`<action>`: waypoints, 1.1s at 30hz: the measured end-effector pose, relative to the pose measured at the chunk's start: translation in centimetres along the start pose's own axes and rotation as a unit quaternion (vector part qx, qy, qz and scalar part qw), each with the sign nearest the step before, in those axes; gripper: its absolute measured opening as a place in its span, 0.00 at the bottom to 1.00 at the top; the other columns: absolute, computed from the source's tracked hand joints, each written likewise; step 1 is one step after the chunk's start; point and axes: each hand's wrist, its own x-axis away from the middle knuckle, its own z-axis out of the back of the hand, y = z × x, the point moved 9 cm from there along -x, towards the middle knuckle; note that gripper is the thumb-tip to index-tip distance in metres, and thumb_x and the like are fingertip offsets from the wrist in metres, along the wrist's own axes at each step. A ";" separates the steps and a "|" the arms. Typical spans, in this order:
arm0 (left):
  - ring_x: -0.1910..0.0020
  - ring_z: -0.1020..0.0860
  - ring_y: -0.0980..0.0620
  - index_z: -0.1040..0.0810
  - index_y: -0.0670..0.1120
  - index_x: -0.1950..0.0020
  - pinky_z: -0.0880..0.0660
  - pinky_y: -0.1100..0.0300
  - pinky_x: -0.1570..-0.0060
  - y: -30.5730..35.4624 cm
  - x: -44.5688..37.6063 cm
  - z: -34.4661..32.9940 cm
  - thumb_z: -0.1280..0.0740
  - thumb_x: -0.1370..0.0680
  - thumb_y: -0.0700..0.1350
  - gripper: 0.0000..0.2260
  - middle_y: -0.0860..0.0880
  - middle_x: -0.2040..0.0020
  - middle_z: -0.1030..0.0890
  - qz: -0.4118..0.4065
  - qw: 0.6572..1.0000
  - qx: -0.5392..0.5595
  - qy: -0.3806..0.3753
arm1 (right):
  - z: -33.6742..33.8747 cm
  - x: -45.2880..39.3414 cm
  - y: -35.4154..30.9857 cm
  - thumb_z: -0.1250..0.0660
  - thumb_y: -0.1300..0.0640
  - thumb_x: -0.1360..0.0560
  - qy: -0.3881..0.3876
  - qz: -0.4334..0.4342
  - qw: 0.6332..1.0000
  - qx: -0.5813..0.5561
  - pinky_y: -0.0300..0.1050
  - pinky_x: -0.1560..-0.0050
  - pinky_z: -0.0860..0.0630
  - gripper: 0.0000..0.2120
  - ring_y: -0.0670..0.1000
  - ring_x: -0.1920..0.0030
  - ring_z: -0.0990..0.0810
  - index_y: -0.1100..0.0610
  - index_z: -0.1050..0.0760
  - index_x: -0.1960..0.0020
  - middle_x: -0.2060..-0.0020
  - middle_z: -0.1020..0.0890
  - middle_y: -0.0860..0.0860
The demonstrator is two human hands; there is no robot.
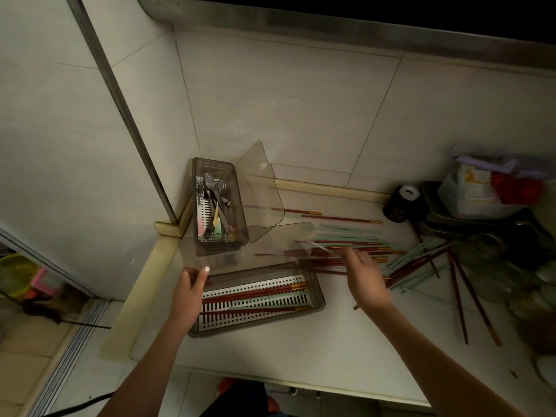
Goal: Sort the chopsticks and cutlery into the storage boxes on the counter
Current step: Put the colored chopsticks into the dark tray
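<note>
Chopsticks (pixel 355 251), red and pale green, lie in a loose pile on the counter (pixel 301 350), right under and beyond the right hand (pixel 365 273). That hand's fingers curl down onto the pile; I cannot tell if it grips any. The left hand (pixel 189 285) pinches the corner of a clear lid (pixel 249 248). Just right of this hand is the long storage box (pixel 319 299) with a few chopsticks inside. Beyond it stands the cutlery box (pixel 219 206), holding forks and spoons.
</note>
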 end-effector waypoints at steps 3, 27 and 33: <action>0.63 0.27 0.53 0.30 0.40 0.53 0.34 0.63 0.65 0.0 -0.2 0.0 0.40 0.19 0.48 0.11 0.47 0.62 0.25 -0.007 1.000 -0.004 -0.009 | 1.9 1.1 -1.4 0.37 0.76 0.31 0.107 0.014 0.994 0.001 0.53 0.50 0.23 0.21 0.59 0.50 0.21 0.61 0.25 0.41 0.51 0.19 0.58; 0.59 0.25 0.48 0.29 0.39 0.52 0.32 0.56 0.56 -1.1 -0.7 -0.1 0.39 0.20 0.50 0.13 0.43 0.59 0.23 0.008 1.000 0.007 0.004 | -0.4 0.2 -1.2 0.35 0.58 0.24 0.100 -0.045 0.984 -0.143 0.47 0.54 0.27 0.02 0.51 0.55 0.24 0.55 0.26 0.52 0.57 0.20 0.51; 0.61 0.26 0.51 0.30 0.39 0.53 0.33 0.58 0.63 -0.7 -0.5 0.0 0.40 0.20 0.49 0.12 0.45 0.61 0.24 0.000 1.000 0.002 0.009 | -5.3 0.0 6.5 0.36 0.55 0.23 -0.142 -0.123 0.982 0.033 0.50 0.39 0.37 0.08 0.52 0.38 0.29 0.51 0.27 0.44 0.43 0.22 0.48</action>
